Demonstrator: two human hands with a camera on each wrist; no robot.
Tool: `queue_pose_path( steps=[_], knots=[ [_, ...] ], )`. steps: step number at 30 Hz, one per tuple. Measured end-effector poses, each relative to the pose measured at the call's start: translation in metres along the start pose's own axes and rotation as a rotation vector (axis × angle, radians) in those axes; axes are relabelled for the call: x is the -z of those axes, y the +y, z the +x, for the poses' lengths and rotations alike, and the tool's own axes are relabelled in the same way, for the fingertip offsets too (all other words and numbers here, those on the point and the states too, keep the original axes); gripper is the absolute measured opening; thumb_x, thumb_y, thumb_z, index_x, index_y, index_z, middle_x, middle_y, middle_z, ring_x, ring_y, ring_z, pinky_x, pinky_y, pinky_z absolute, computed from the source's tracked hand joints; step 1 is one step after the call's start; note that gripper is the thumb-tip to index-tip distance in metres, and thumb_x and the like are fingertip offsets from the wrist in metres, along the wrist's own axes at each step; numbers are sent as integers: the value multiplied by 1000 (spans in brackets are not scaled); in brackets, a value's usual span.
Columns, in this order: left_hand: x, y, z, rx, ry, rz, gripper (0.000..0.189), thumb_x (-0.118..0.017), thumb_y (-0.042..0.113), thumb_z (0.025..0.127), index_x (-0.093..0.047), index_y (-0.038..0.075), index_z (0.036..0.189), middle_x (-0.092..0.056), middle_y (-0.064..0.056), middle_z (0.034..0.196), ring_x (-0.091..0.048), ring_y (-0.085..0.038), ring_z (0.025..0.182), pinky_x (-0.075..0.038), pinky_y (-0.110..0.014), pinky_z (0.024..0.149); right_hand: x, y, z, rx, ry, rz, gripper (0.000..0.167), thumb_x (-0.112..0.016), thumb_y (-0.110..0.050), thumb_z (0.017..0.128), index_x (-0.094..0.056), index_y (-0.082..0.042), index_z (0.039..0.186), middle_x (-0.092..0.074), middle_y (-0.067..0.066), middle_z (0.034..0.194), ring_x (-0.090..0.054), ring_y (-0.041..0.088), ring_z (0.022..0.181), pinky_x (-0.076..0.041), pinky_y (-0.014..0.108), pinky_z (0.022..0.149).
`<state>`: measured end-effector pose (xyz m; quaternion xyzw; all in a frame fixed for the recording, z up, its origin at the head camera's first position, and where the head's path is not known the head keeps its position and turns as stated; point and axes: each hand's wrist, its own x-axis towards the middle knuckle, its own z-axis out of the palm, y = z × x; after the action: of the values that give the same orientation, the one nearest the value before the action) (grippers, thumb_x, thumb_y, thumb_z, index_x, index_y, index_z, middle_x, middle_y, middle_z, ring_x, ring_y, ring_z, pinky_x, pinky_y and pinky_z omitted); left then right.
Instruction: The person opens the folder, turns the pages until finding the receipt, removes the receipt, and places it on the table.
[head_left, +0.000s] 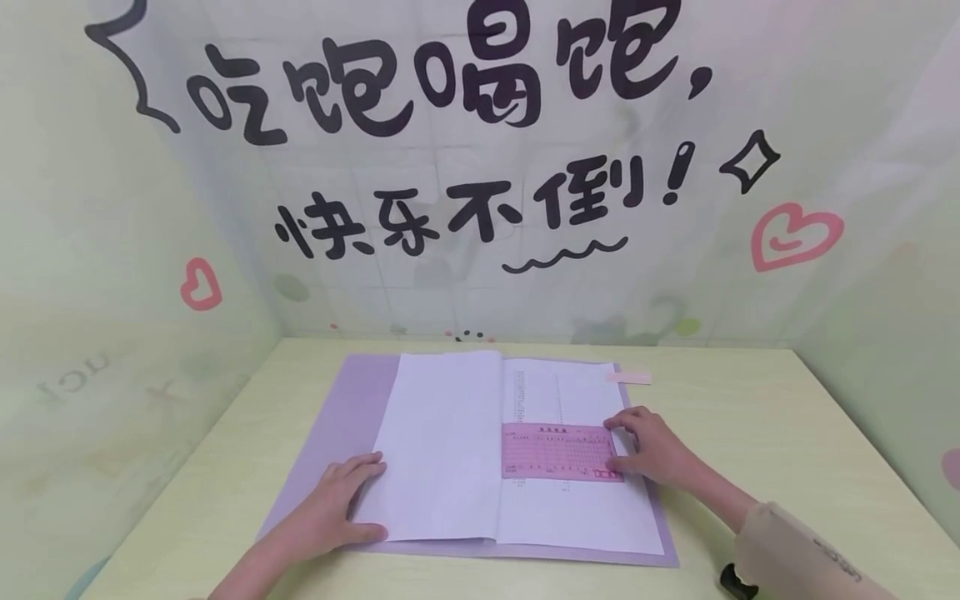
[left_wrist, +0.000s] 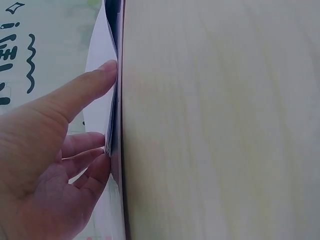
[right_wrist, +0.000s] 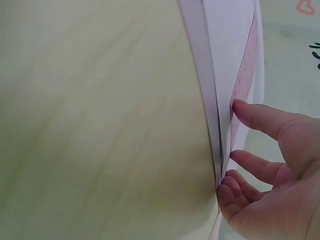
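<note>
A purple folder [head_left: 315,433] lies spread on the table with white pages inside. A pink printed slip [head_left: 555,454] lies across the right-hand page [head_left: 577,521]. At the slip's right end rests my right hand [head_left: 656,450], its index finger near the upper corner and its thumb near the lower one. In the right wrist view, fingertips [right_wrist: 239,106] touch the slip's edge. My left hand [head_left: 322,508] rests at the outer edge of the left-hand page [head_left: 442,450], thumb and fingers spread apart. The left wrist view shows its fingertips [left_wrist: 111,67] against the page edges.
A pale pink tab [head_left: 630,378] sticks out past the folder's upper right edge. The light wooden table [head_left: 765,433] meets a printed backdrop [head_left: 465,300] with lettering behind and at the sides. A dark object [head_left: 738,582] shows by the right sleeve [head_left: 802,554].
</note>
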<state>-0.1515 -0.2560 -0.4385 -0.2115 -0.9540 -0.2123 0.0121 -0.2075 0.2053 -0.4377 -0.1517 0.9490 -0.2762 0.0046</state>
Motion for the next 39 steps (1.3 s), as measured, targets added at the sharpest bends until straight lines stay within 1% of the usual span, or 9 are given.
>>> queue_pose_path(
  steps=[6, 11, 14, 18, 22, 26, 31, 34, 39],
  knots=[
    [-1, -2, 0, -10, 10, 5, 82, -86, 42, 68, -56, 1, 133, -53, -15, 144, -50, -36, 123, -46, -55, 100, -2, -1, -2, 10, 28, -6, 46, -85, -18, 74, -68, -3, 114, -60, 23, 122, -56, 40, 112, -48, 58, 97],
    [-2, -4, 0, -19, 25, 2, 82, -86, 42, 69, -56, 1, 133, -53, -14, 144, -50, -36, 123, -46, -55, 100, -2, -4, -2, -17, 38, -3, 43, -84, -17, 74, -70, -4, 112, -61, 19, 119, -56, 35, 110, -48, 55, 96],
    [-2, -5, -1, -24, 34, 1, 82, -86, 42, 69, -56, 1, 133, -53, -14, 144, -50, -36, 123, -46, -55, 100, -2, -6, -2, -37, 29, 7, 44, -84, -16, 74, -69, -5, 113, -63, 14, 114, -57, 28, 104, -51, 48, 92],
    [-3, -5, -1, -28, 32, -3, 82, -85, 43, 70, -56, 1, 134, -53, -15, 144, -50, -37, 123, -45, -56, 100, -3, -6, -2, -57, -1, 67, 45, -84, -13, 75, -65, -4, 116, -64, 5, 100, -56, 17, 91, -50, 30, 80],
    [-4, -5, -2, -28, 26, -8, 83, -84, 44, 71, -55, 1, 135, -52, -15, 145, -49, -37, 123, -45, -56, 100, -3, -3, -1, -68, -17, 151, 48, -82, -8, 77, -61, -3, 119, -62, 3, 92, -53, 15, 83, -47, 19, 69],
    [-4, -5, -2, -30, 28, -7, 83, -85, 44, 71, -55, 1, 135, -52, -15, 145, -49, -35, 122, -45, -54, 99, -3, -1, 0, -86, -13, 209, 54, -79, -3, 78, -56, -4, 127, -63, 4, 93, -54, 15, 81, -48, 18, 64],
    [-4, -4, -2, -33, 31, -3, 83, -85, 44, 70, -55, 1, 135, -52, -15, 145, -50, -35, 122, -46, -54, 99, 2, -3, -1, -105, -7, 270, 57, -77, 0, 80, -55, -4, 132, -66, 9, 100, -59, 16, 84, -51, 20, 64],
    [-4, -4, -2, -31, 29, -1, 83, -85, 44, 70, -55, 1, 135, -52, -15, 145, -50, -35, 122, -46, -54, 99, 4, -3, -1, -96, -12, 298, 53, -74, 1, 82, -56, -6, 132, -67, 11, 103, -61, 17, 84, -53, 21, 64],
    [-4, -3, -2, -29, 34, -2, 82, -85, 42, 70, -55, 1, 134, -52, -15, 144, -50, -35, 122, -46, -54, 99, 6, 1, -2, -85, -21, 323, 41, -69, 1, 86, -64, -8, 125, -68, 13, 106, -62, 16, 83, -55, 22, 63]
  ],
)
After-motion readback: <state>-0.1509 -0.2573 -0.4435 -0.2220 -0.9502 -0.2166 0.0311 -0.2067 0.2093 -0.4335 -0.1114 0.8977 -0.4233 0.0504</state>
